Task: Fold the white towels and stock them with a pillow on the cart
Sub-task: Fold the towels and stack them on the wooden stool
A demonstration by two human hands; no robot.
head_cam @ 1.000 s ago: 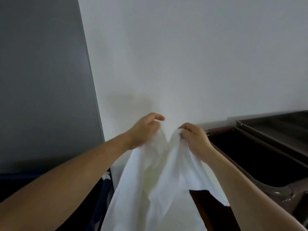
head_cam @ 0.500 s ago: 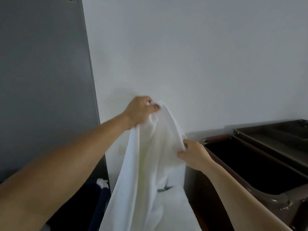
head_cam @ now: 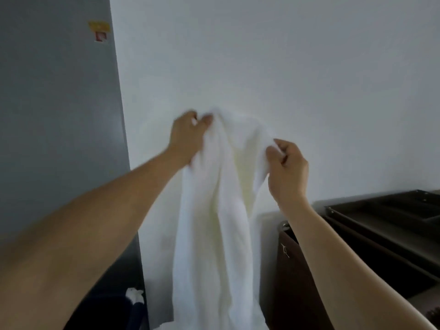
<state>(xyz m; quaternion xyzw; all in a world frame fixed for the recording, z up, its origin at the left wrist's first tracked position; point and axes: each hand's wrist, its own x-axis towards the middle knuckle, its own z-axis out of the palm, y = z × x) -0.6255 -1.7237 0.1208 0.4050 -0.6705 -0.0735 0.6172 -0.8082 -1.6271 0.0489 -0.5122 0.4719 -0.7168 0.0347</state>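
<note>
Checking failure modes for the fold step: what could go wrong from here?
1. The towel hangs bunched, not spread; both hands grip near the same upper edge, so a fold begun now would likely come out crooked.
2. The right hand pinches only a small bit of edge; it could slip free.
3. The towel's lower end drops out of view beside the dark cart; it might snag or drag.
</note>
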